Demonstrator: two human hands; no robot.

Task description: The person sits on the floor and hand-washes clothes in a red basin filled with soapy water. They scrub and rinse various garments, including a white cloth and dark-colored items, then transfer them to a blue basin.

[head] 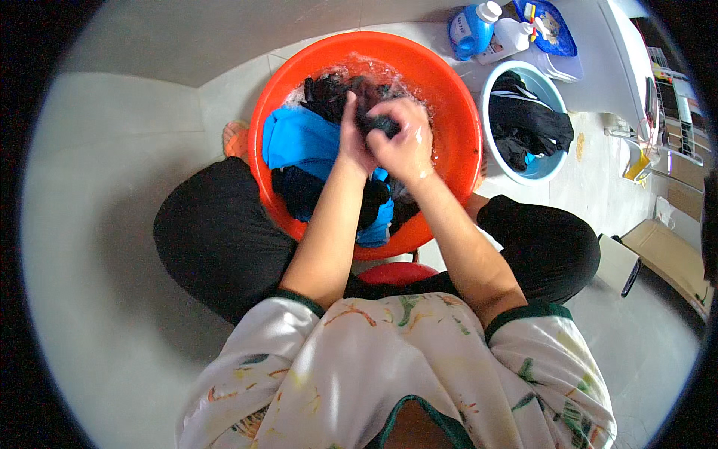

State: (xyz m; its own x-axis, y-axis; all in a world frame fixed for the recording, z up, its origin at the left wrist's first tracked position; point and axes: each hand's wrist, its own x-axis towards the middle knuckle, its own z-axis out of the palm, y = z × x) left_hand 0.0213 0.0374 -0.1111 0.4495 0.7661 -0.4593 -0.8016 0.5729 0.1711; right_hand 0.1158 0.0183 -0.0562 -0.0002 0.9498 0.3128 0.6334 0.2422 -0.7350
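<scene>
A large orange plastic basin (463,185) sits between my knees, with wet laundry and sudsy water in it. My right hand (405,137) is wet and curled tightly around a bunched black cloth (383,126). Close against it, my left hand (357,140) grips the same cloth from the other side, its thumb pointing up; its other fingers are mostly hidden. More of the black fabric (328,95) trails into foamy water at the far side. Under my left forearm lies a bright blue garment (300,137), with dark clothing (297,188) beside it.
Right of the basin stands a light blue tub (487,137) holding black clothes (521,120). Behind it are a blue detergent bottle (471,33), a white bottle (505,42) and a blue lid (552,28) with a brush on it. A grey wall (224,33) rises beyond the basin.
</scene>
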